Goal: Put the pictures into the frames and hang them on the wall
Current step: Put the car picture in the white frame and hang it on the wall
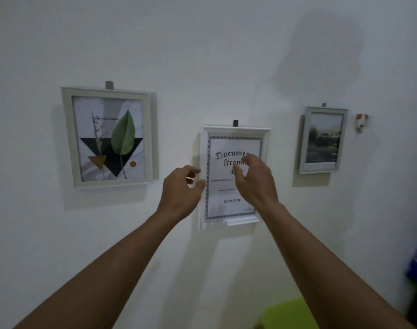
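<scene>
My left hand (pixel 182 186) and right hand (pixel 252 179) hovered, fingers loose, gripping nothing, at the hung document frame (pixel 236 131)

Home interior, white wall (pixel 202 55), hung framed pictures (pixel 109 137), decorative hook (pixel 361 122)

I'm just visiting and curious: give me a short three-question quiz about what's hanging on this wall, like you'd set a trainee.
1. How many frames hang on the wall?
2. True or false: the leaf frame hangs left of the document frame.
3. The landscape frame hangs: A far left, B in the middle, C far right.

Key: 1. three; 2. true; 3. C.
</scene>
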Demonstrator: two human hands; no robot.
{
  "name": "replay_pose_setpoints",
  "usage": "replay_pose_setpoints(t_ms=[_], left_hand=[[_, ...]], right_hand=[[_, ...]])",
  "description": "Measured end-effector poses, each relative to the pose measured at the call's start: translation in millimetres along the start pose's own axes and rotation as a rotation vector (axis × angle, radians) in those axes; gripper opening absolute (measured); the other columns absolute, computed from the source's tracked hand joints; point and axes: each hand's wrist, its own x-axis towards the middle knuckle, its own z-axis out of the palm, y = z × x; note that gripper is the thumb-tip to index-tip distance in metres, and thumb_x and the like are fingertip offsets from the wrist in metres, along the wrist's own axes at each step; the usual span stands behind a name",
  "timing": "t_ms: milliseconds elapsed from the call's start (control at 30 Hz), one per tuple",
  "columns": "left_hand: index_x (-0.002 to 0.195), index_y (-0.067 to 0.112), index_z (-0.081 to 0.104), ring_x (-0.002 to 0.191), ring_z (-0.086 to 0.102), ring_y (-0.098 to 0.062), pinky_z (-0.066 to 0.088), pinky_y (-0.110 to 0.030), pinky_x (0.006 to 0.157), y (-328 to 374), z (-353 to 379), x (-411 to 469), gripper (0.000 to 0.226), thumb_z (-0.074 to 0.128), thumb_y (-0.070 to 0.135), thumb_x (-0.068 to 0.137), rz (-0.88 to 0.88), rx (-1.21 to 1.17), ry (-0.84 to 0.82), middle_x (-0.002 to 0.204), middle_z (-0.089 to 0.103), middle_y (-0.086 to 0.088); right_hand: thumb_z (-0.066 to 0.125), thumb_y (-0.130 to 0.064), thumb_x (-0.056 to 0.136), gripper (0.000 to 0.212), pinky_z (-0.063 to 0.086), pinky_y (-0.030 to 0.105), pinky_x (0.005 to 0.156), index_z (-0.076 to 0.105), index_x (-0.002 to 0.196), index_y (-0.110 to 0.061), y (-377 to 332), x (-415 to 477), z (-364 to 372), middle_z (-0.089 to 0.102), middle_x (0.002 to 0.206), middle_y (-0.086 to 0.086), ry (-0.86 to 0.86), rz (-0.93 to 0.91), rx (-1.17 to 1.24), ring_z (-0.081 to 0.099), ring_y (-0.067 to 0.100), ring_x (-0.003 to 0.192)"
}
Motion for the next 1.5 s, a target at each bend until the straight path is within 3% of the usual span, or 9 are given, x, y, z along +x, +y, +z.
replay_pose_setpoints(t_ms=[167,400,567,800,967,1133,1200,1367,1500], left_hand=[[0.123,0.017,0.059,0.098,0.057,-0.012,0.042,-0.021,0.083,-10,55,4,0.04,0.07,0.025,0.085,-0.148,0.027,0.033,0.111,0.059,0.001],[0.115,0.017,0.047,0.087,0.055,-0.015,0.046,-0.027,0.077,-14,87,2,0.038,0.068,0.011,0.083,-0.255,0.05,0.317,0.109,0.052,0.0],[0.108,0.021,0.053,0.078,0.06,-0.008,0.048,-0.013,0.072,-18,90,-4,0.03,0.064,0.004,0.087,-0.237,0.02,0.229,0.09,0.063,0.004],[0.117,0.023,0.054,0.081,0.063,-0.005,0.043,-0.003,0.058,-1,75,-15,0.032,0.063,0.008,0.09,-0.251,-0.027,0.241,0.094,0.065,0.006],[0.121,0.026,0.055,0.08,0.064,-0.011,0.047,-0.008,0.056,18,54,-42,0.036,0.063,0.011,0.09,-0.277,-0.085,0.216,0.098,0.065,0.0],[0.125,0.042,0.05,0.085,0.066,-0.021,0.058,-0.041,0.079,23,26,-103,0.048,0.065,0.015,0.087,-0.335,-0.151,0.12,0.1,0.063,-0.002],[0.125,0.043,0.051,0.085,0.067,-0.022,0.057,-0.046,0.081,23,14,-132,0.049,0.066,0.017,0.087,-0.383,-0.176,0.086,0.1,0.064,-0.002],[0.127,0.029,0.058,0.091,0.068,-0.026,0.059,-0.044,0.081,24,-8,-207,0.043,0.067,0.013,0.088,-0.537,-0.264,0.004,0.1,0.067,-0.008],[0.136,0.034,0.052,0.096,0.069,-0.023,0.059,-0.033,0.077,27,-17,-263,0.056,0.064,0.006,0.089,-0.654,-0.395,-0.114,0.105,0.068,-0.01]], right_hand=[[0.056,-0.032,0.097,0.043,0.041,0.03,0.095,0.051,0.133,-0.009,73,8,-8,0.058,0.131,0.009,-0.07,0.091,0.021,0.054,0.023,0.121],[0.062,-0.03,0.095,0.049,0.047,0.036,0.098,0.044,0.138,-0.015,127,24,12,0.054,0.131,0.008,-0.136,0.133,0.171,0.055,0.023,0.118],[0.067,-0.019,0.091,0.059,0.052,0.042,0.092,0.035,0.14,-0.025,140,30,22,0.054,0.123,0.005,-0.137,0.165,0.346,0.058,0.019,0.102],[0.066,-0.011,0.09,0.054,0.056,0.036,0.083,0.045,0.135,-0.03,141,28,6,0.058,0.111,0.001,-0.156,0.154,0.464,0.062,0.011,0.093],[0.063,-0.014,0.092,0.051,0.047,0.021,0.063,0.043,0.134,-0.035,130,2,-26,0.064,0.099,-0.009,-0.201,0.137,0.522,0.062,0.003,0.089],[0.06,-0.008,0.093,0.052,0.05,0.02,0.068,0.047,0.136,-0.034,115,-51,-51,0.064,0.103,-0.008,-0.245,0.174,0.601,0.063,-0.003,0.086],[0.061,-0.004,0.091,0.053,0.051,0.018,0.068,0.049,0.137,-0.03,109,-80,-58,0.065,0.105,-0.006,-0.27,0.197,0.612,0.062,-0.008,0.083],[0.061,-0.005,0.092,0.042,0.051,0.024,0.063,0.051,0.127,-0.026,101,-164,-66,0.065,0.107,0.007,-0.32,0.363,0.629,0.067,0.018,0.086],[0.058,-0.004,0.094,0.038,0.049,0.02,0.049,0.052,0.126,-0.023,101,-227,-61,0.064,0.105,0.007,-0.34,0.518,0.616,0.065,0.016,0.078]])
